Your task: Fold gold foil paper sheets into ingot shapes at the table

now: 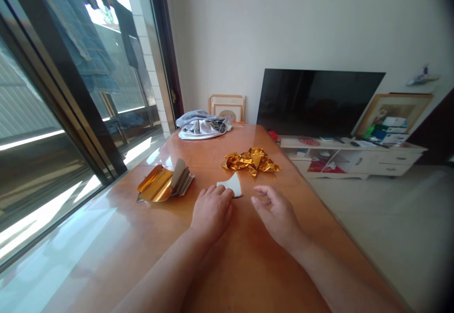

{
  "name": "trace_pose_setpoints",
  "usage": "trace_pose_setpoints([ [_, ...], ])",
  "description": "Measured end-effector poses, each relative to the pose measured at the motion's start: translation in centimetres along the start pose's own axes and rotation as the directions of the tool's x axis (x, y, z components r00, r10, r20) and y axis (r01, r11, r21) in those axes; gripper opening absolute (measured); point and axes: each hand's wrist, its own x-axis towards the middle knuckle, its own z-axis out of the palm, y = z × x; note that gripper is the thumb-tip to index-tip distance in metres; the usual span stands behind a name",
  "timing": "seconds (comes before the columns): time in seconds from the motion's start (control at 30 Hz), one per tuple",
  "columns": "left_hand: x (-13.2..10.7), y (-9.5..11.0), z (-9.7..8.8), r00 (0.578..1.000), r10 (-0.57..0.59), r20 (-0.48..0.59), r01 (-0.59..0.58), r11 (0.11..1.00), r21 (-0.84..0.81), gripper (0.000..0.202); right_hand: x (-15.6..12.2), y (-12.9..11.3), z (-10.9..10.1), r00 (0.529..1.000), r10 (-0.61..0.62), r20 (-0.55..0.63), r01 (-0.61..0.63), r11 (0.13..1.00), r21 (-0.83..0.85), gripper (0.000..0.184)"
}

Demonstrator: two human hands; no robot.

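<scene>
My left hand [214,209] rests on the table with its fingers curled down over a small white sheet of paper [232,184], holding its near left side. The sheet's far corner curls upward. To the right of the sheet and apart from it, my right hand [275,211] is open, thumb and fingers bent with a gap between them; nothing shows in it. Beyond the sheet lies a heap of folded gold foil paper pieces [252,160]. Left of my left hand is a stack of gold foil paper sheets [158,185], partly fanned, with pale backs showing.
Everything lies on a glossy brown wooden table [227,275]. A bundle of grey cloth [204,126] sits at its far end, near framed pictures [227,105] against the wall. A glass sliding door [71,91] borders the left; a television [315,100] above a white cabinet [376,159] stands beyond the right edge.
</scene>
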Motion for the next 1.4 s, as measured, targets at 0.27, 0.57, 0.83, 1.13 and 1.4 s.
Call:
trace_pose_setpoints([
  [0.27,-0.3,0.9,1.8,0.963,0.162,0.216,-0.138,0.983,-0.121,0.016,-0.4,-0.6,-0.1,0.888,-0.074,0.455,0.216,0.938,-0.270,0.011],
  [0.57,-0.2,-1.8,1.8,0.946,-0.010,0.323,0.115,0.944,-0.308,0.024,0.0,1.0,0.3,0.886,0.013,0.464,0.094,0.974,-0.208,0.014],
  [0.83,0.3,-3.5,1.4,0.923,-0.060,0.381,0.207,0.910,-0.358,0.018,-0.1,1.7,1.2,0.908,0.115,0.402,-0.054,0.986,-0.160,0.006],
  [1.13,0.4,-3.6,1.6,0.909,-0.075,0.409,0.224,0.917,-0.329,0.012,0.0,1.9,1.2,0.904,0.116,0.412,-0.046,0.983,-0.176,0.006],
  [1.4,0.4,-2.9,1.4,0.949,-0.067,0.307,0.128,0.974,-0.186,0.017,0.0,2.1,1.6,0.911,0.104,0.399,-0.008,0.972,-0.235,0.004],
])
